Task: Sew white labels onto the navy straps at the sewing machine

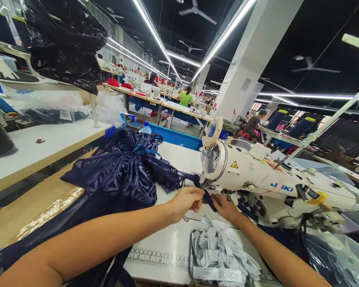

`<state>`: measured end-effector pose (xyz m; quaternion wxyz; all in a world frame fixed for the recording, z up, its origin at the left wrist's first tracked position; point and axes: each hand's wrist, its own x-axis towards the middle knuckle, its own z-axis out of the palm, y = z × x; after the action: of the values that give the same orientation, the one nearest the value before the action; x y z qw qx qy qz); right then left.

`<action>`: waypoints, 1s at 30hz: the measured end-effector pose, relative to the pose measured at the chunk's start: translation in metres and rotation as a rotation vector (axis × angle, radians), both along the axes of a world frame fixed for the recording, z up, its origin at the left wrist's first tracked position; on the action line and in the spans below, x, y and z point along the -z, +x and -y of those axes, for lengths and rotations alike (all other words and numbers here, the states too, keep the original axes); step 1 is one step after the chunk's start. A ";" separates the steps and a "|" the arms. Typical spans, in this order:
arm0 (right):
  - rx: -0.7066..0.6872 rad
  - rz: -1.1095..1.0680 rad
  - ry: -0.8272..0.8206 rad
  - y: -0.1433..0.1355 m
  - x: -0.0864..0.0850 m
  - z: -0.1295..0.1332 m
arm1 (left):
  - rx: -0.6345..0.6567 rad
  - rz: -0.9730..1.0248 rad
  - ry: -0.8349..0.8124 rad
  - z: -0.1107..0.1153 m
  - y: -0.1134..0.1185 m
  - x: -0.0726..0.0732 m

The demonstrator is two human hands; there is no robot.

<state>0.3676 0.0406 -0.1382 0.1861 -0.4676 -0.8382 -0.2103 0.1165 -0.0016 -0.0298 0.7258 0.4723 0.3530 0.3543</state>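
Both hands seemingly touch navy fabric at the sewing machine.

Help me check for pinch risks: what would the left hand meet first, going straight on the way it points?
Probably the navy strip by the fingertips of the left hand; the right hand lies just beyond, though depth is hard to judge.

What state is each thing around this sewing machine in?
Left hand: fingers curled, beside navy strip
Right hand: fingers at the strip
Lace fabric: rumpled, heaped
Sewing machine: round cover swung open; running or stopped, can't tell
Labels: loosely piled
Ceiling lights: lit
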 end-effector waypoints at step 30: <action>0.014 -0.199 -0.077 -0.013 -0.015 0.004 | -0.208 -0.698 0.835 -0.041 0.018 0.030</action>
<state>0.3546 0.0366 -0.1234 0.2489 -0.4986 -0.8198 -0.1318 0.1348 0.0396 -0.0597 0.2781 0.7719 0.4471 0.3563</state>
